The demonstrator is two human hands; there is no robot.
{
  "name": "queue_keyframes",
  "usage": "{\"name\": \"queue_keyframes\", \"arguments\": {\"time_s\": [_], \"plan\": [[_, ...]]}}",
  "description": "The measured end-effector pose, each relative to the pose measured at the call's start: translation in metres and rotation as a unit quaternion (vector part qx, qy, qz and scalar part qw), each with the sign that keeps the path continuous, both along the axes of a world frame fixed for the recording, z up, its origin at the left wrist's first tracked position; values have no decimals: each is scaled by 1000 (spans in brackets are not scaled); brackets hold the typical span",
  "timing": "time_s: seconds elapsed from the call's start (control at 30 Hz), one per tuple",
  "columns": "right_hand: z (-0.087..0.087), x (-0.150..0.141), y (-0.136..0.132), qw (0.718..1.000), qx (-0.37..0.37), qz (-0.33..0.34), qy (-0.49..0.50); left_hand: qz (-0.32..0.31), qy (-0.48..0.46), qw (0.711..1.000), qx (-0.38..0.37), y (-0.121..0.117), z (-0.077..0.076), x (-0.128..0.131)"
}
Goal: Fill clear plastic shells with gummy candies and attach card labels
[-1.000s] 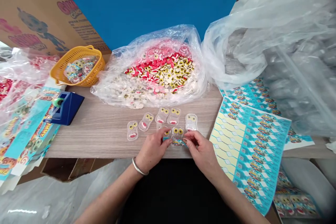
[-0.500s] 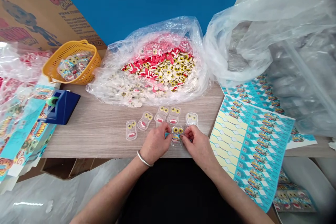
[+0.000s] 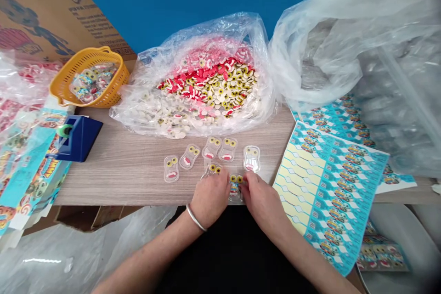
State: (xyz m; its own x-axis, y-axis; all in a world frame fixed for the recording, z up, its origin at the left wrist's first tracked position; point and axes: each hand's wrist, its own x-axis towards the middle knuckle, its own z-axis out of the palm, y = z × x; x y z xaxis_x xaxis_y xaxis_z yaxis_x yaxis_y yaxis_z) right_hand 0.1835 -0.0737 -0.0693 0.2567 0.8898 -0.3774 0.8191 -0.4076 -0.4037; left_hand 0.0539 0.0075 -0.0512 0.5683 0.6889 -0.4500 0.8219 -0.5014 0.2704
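Drawn slightly nearer: left grip (image 3: 210,197) and right grip (image 3: 262,203), both pinching a clear plastic blister (image 3: 236,188) with printed card inside, at the near edge of the wooden counter (image 3: 113,179); second blister (image 3: 211,170) just under left grip; five more blisters (image 3: 211,148) beyond; gummy-candy bag (image 3: 193,96) far.

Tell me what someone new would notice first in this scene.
The big clear bag of red and yellow-eyed sweets heaps at the back centre of the table. In front of it, the left hand and right hand meet at a clear blister pack, with more packs lined up just beyond. To the right lie bright blue printed sheets.
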Motion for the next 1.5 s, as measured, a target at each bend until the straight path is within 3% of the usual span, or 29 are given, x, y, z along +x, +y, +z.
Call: {"name": "queue_keyframes", "arguments": {"time_s": [0.17, 0.37, 0.47, 0.53, 0.6, 0.67, 0.8, 0.87, 0.93, 1.07, 1.17, 1.3, 1.4, 1.5], "plan": [[-2, 6, -26, 996, -23, -55, 59, 22, -9, 999, -34, -17, -3, -6], [-4, 4, -30, 996, 16, -44, 79, 48, 6, 999, 14, -28, -1, -17], [-5, 4, -28, 996, 8, -39, 82, 105, -26, 993, 41, -38, 3, -35], [-5, 3, -26, 996, 6, -31, 86, 154, -45, 987, 9, -44, 4, -52], [-4, 1, -24, 996, 7, -23, 90, 217, -72, 970, -84, -51, 0, -68], [-5, -4, -21, 995, 9, -12, 94, 311, -127, 917, -214, -56, -6, -77], [-4, -18, -17, 995, 16, 17, 95, 480, -288, 715, -420, -62, -18, -76], [-3, -25, -15, 995, 19, 37, 92, 513, -332, 647, -456, -64, -21, -72], [-2, -29, -15, 994, 23, 52, 96, 531, -343, 626, -457, -66, -23, -69], [-1, -24, -17, 986, 33, 26, 159, 537, -375, 629, -419, -69, -16, -68], [0, -11, -20, 956, 62, -35, 285, 529, -416, 630, -388, -64, -5, -65], [9, 8, -21, 884, 89, -80, 452, 499, -464, 631, -372, -50, 12, -54], [18, 17, -20, 839, 101, -94, 526, 474, -493, 611, -397, -41, 23, -42], [23, 22, -19, 777, 104, -125, 608, 429, -517, 585, -454, -36, 31, -27]]}}
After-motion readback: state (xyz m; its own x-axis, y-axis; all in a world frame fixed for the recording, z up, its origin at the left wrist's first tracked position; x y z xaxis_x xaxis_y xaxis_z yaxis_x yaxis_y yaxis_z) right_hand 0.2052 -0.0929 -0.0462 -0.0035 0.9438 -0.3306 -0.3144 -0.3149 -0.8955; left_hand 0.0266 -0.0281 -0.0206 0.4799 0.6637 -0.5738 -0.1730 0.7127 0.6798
